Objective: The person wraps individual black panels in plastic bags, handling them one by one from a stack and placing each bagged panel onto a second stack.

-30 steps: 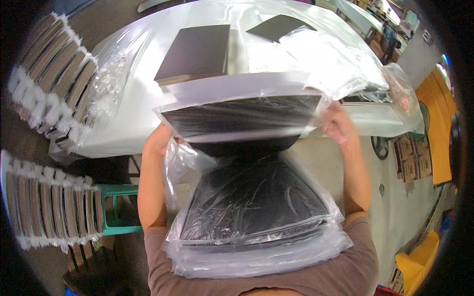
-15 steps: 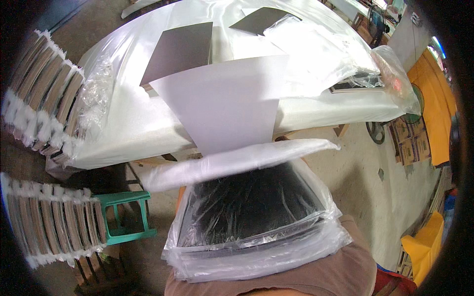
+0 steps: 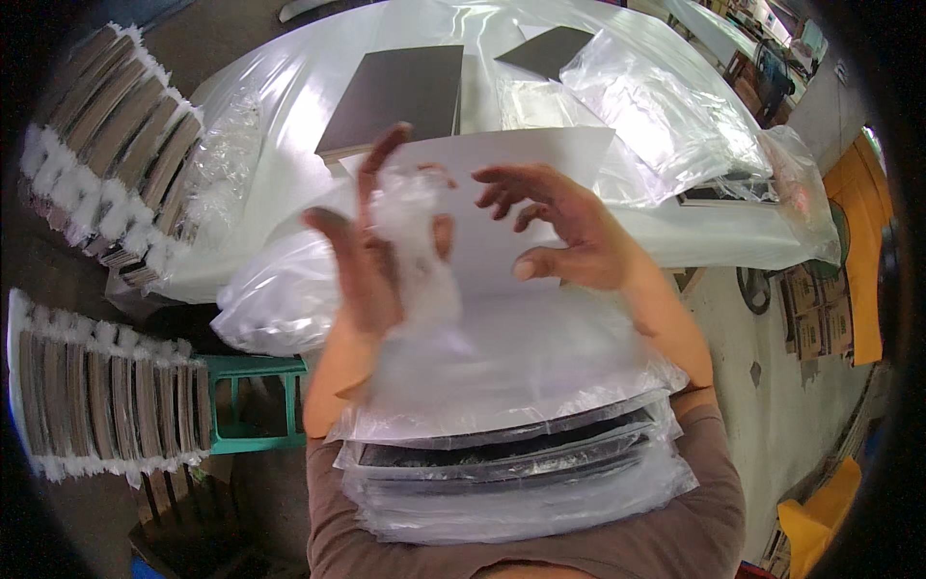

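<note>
My left hand is raised above the lap, its fingers curled around a crumpled piece of clear plastic film, blurred by motion. To its right, my right hand is held up with fingers apart and nothing in it. Below both hands, a stack of dark flat panels in clear plastic bags rests on my lap. A translucent whitish layer covers the top of that stack. Behind the hands a white sheet or board leans at the table's near edge.
The table is wrapped in shiny plastic and bears dark panels and loose plastic bags. Bundled panels stand at left by a green stool. Stacked cartons are at right.
Both hands have come into view above the stack, the left with plastic film. A whitish layer now covers the black top panel. A plastic bulge shows at left. The view has shifted slightly.
</note>
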